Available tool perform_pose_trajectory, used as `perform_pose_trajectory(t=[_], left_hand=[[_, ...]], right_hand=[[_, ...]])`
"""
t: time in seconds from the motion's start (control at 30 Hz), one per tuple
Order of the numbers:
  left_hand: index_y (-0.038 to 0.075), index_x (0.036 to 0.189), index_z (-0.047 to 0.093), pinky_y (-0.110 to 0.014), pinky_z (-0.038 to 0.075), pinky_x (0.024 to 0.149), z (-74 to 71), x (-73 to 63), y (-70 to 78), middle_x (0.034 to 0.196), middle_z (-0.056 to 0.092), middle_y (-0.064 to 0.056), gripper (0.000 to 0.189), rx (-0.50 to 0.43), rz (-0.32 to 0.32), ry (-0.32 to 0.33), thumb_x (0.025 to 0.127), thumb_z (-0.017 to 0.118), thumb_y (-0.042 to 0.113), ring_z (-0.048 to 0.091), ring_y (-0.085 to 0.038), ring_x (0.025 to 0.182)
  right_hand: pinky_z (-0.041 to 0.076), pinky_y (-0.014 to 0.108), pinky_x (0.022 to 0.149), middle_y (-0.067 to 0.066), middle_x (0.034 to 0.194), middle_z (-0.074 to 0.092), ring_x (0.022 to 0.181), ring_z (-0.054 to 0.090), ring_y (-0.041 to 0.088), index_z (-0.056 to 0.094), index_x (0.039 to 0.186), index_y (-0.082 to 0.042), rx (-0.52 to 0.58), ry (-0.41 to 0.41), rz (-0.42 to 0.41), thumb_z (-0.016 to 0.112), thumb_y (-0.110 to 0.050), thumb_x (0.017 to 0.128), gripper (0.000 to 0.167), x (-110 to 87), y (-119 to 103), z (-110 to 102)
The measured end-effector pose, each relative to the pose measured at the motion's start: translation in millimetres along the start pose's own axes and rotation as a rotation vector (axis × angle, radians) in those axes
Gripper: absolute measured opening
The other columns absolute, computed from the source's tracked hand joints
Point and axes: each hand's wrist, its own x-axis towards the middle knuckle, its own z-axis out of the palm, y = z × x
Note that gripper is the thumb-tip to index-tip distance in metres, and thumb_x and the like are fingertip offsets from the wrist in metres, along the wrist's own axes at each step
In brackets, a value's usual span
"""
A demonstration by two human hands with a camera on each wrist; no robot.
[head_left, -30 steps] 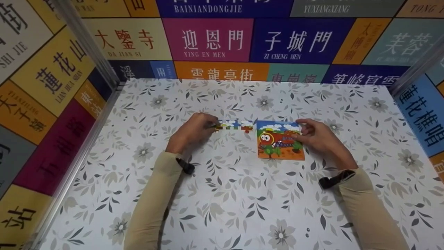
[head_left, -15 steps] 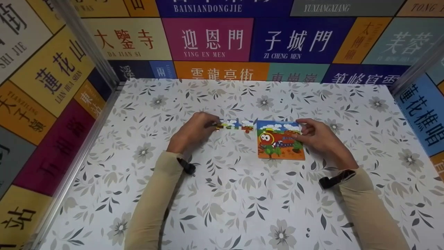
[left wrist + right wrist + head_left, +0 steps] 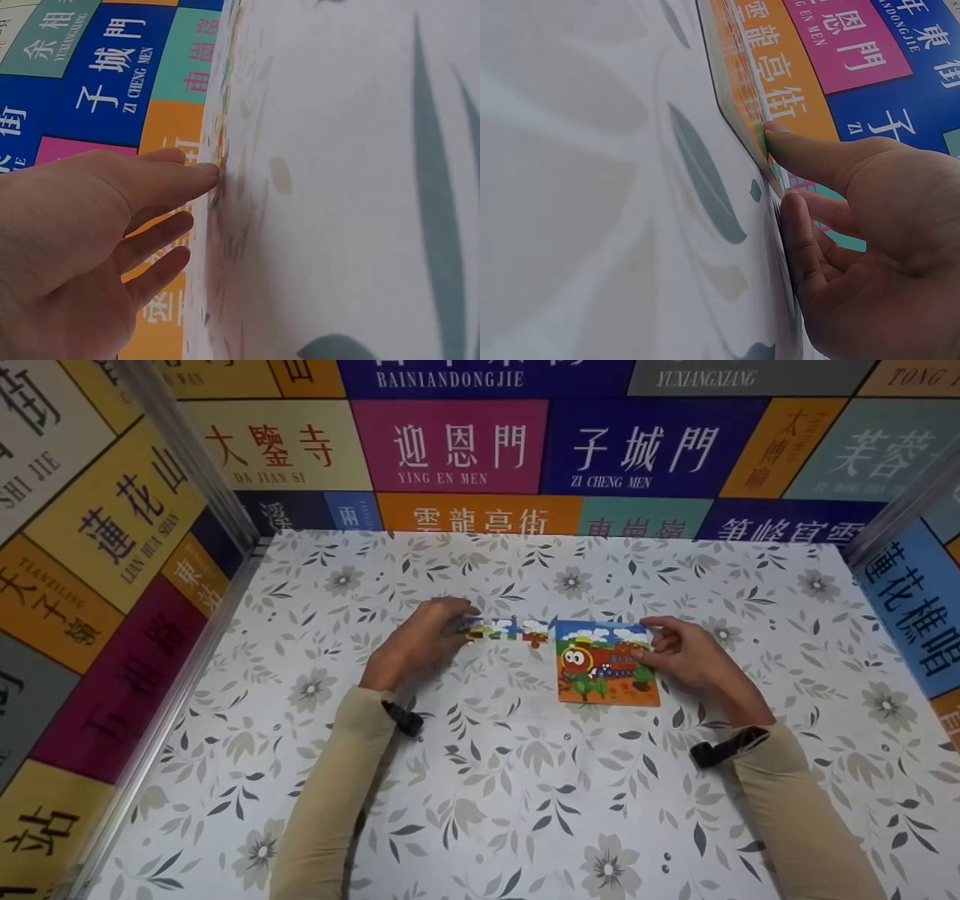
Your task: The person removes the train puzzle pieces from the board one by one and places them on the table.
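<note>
Jigsaw pieces (image 3: pixel 501 628) with clouds and bits of train on them lie in a short row on the floral tabletop. My left hand (image 3: pixel 420 643) is at the row's left end, its thumb and index finger pinching the end puzzle piece, which they mostly hide. To the right of the row is a square train picture board (image 3: pixel 600 664), flat on the table. My right hand (image 3: pixel 694 660) holds this board at its upper right edge, thumb over the picture. In the right wrist view the board (image 3: pixel 739 94) shows edge-on, with the thumb tip touching it.
A white tabletop (image 3: pixel 480 795) with grey leaves and flowers spreads around both hands. Colourful panels with large characters (image 3: pixel 450 446) stand along the back, left and right. Each wrist wears a dark strapped device, such as the one on the right wrist (image 3: pixel 724 748).
My left index finger has lifted and straightened slightly over the end of the row. The right hand and the train picture board stay where they were.
</note>
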Motion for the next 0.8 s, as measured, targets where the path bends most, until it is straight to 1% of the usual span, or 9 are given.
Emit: perform_pose_trajectory(t=[0.07, 0.17, 0.23, 0.33, 0.4, 0.47, 0.53, 0.63, 0.8], left_hand=[[0.012, 0.147, 0.066, -0.045, 0.042, 0.126, 0.0, 0.9, 4.9, 0.153, 0.063, -0.006, 0.046, -0.001, 0.008, -0.003, 0.102, 0.075, 0.008, 0.055, -0.024, 0.147], [0.010, 0.147, 0.066, -0.045, 0.043, 0.125, 3.0, 5.2, 15.2, 0.152, 0.065, -0.007, 0.046, -0.029, 0.052, -0.008, 0.102, 0.073, 0.007, 0.056, -0.026, 0.146], [0.010, 0.146, 0.067, -0.044, 0.045, 0.124, 7.2, 8.0, 25.3, 0.151, 0.066, -0.007, 0.045, -0.056, 0.076, -0.020, 0.102, 0.073, 0.007, 0.057, -0.026, 0.146], [0.009, 0.145, 0.067, -0.043, 0.048, 0.121, 17.4, 13.7, 40.9, 0.149, 0.067, -0.007, 0.042, -0.061, 0.138, -0.051, 0.103, 0.073, 0.009, 0.060, -0.026, 0.143], [0.008, 0.144, 0.068, -0.042, 0.049, 0.120, 25.8, 18.1, 50.8, 0.147, 0.068, -0.008, 0.040, -0.056, 0.186, -0.078, 0.104, 0.072, 0.010, 0.061, -0.027, 0.140], [0.006, 0.143, 0.068, -0.041, 0.050, 0.118, 35.0, 23.4, 59.8, 0.143, 0.070, -0.010, 0.038, -0.036, 0.246, -0.103, 0.105, 0.071, 0.011, 0.064, -0.028, 0.136], [0.004, 0.142, 0.068, -0.041, 0.052, 0.115, 43.2, 26.9, 68.6, 0.140, 0.071, -0.013, 0.038, -0.026, 0.285, -0.132, 0.105, 0.070, 0.010, 0.066, -0.029, 0.132], [0.004, 0.143, 0.068, -0.039, 0.053, 0.114, 54.5, 31.1, 80.2, 0.140, 0.071, -0.012, 0.039, -0.002, 0.297, -0.168, 0.105, 0.070, 0.009, 0.067, -0.028, 0.131], [0.004, 0.144, 0.067, -0.036, 0.053, 0.114, 68.7, 38.6, 95.7, 0.142, 0.071, -0.011, 0.041, 0.009, 0.286, -0.194, 0.104, 0.070, 0.008, 0.065, -0.025, 0.134]], right_hand=[[0.052, 0.027, 0.089, 0.011, 0.121, 0.064, 0.111, 0.063, 0.024, 0.051, 0.160, -0.015, 0.004, -0.003, 0.002, 0.077, -0.046, 0.101, 0.072, -0.5, 0, 0], [0.051, 0.024, 0.087, 0.010, 0.120, 0.064, 0.110, 0.062, 0.023, 0.052, 0.160, -0.016, 0.008, -0.004, 0.002, 0.078, -0.048, 0.100, 0.073, -1.5, -1, -1], [0.051, 0.022, 0.086, 0.011, 0.120, 0.064, 0.110, 0.062, 0.023, 0.051, 0.161, -0.014, 0.018, -0.013, -0.015, 0.077, -0.047, 0.100, 0.074, -2.4, -1, -1], [0.049, 0.018, 0.085, 0.012, 0.121, 0.065, 0.111, 0.062, 0.024, 0.051, 0.161, -0.013, 0.008, -0.014, -0.037, 0.077, -0.047, 0.101, 0.074, -2.9, 0, -1], [0.049, 0.020, 0.087, 0.014, 0.122, 0.065, 0.112, 0.062, 0.025, 0.051, 0.161, -0.011, 0.003, -0.017, -0.048, 0.077, -0.047, 0.100, 0.076, -2.6, 1, -2], [0.049, 0.024, 0.091, 0.014, 0.123, 0.064, 0.112, 0.061, 0.025, 0.051, 0.161, -0.013, -0.009, -0.015, -0.032, 0.077, -0.049, 0.100, 0.076, -1.8, 1, -2], [0.049, 0.030, 0.094, 0.013, 0.124, 0.062, 0.113, 0.060, 0.025, 0.051, 0.161, -0.013, -0.013, -0.018, -0.018, 0.077, -0.049, 0.100, 0.075, -0.8, 1, -2], [0.049, 0.035, 0.096, 0.013, 0.123, 0.061, 0.112, 0.060, 0.025, 0.051, 0.161, -0.015, -0.011, -0.019, -0.005, 0.077, -0.048, 0.100, 0.074, -0.1, 2, -2], [0.050, 0.029, 0.091, 0.012, 0.121, 0.063, 0.110, 0.062, 0.025, 0.053, 0.159, -0.015, -0.006, -0.006, -0.030, 0.078, -0.046, 0.100, 0.071, -0.8, 2, -3]])
